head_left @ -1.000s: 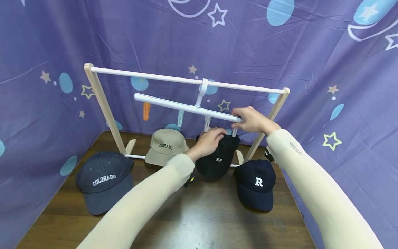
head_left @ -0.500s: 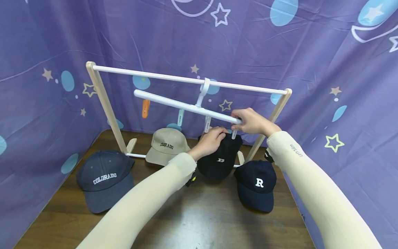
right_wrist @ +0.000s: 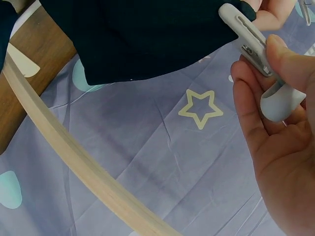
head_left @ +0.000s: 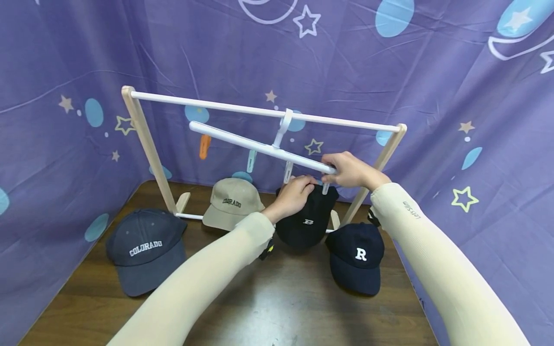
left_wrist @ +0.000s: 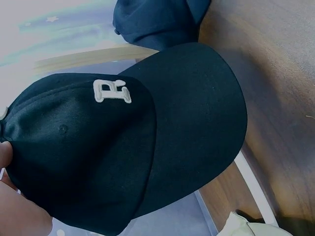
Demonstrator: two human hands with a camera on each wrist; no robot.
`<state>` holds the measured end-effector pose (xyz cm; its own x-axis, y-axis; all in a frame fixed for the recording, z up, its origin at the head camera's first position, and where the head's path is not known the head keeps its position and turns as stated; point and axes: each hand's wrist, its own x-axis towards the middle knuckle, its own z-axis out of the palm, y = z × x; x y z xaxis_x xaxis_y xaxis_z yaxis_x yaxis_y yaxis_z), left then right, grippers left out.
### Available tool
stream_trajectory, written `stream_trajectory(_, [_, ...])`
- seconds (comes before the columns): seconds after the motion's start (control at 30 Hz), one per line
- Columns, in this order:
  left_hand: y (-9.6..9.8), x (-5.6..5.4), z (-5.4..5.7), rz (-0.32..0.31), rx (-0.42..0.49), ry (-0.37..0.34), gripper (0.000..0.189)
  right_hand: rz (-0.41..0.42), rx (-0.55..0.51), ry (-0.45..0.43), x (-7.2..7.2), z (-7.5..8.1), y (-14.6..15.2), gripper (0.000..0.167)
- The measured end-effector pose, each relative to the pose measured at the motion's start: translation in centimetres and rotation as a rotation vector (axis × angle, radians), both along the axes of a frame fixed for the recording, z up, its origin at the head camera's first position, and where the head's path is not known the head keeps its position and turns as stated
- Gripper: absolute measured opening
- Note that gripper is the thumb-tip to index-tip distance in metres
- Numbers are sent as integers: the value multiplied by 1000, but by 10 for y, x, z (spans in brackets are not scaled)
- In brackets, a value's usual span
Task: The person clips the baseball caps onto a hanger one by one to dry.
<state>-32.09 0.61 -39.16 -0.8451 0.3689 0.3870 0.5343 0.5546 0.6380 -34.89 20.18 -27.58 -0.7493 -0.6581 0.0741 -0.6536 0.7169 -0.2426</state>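
The left hand holds a black cap by its crown, thumb and fingers pinching the fabric in the left wrist view. The cap hangs brim down, its white letter facing the front. At the right end of the white hanger bar, the right hand pinches a white clip, thumb on one side and fingers on the other. The clip's tip lies over the edge of the cap fabric; whether it bites the cloth I cannot tell. Another white clip hangs just above the left hand.
The hanger hooks over the top rail of a wooden rack. An orange clip and a mint clip hang from the bar. A beige cap, a grey cap and a navy cap rest on the table.
The hanger bar has tilted more, its left end rising and its right end dipping with the right hand. The black cap has shifted slightly right in the left hand.
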Motion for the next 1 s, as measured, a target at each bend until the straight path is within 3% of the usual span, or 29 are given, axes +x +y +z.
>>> stream_trajectory(0.17, [0, 0, -1, 5, -19, 25, 24, -17, -1, -27, 1, -1, 0, 19])
stream_trajectory(1.0, [-3, -2, -6, -8, -43, 22, 26, -44, -20, -60, 2, -8, 3, 19])
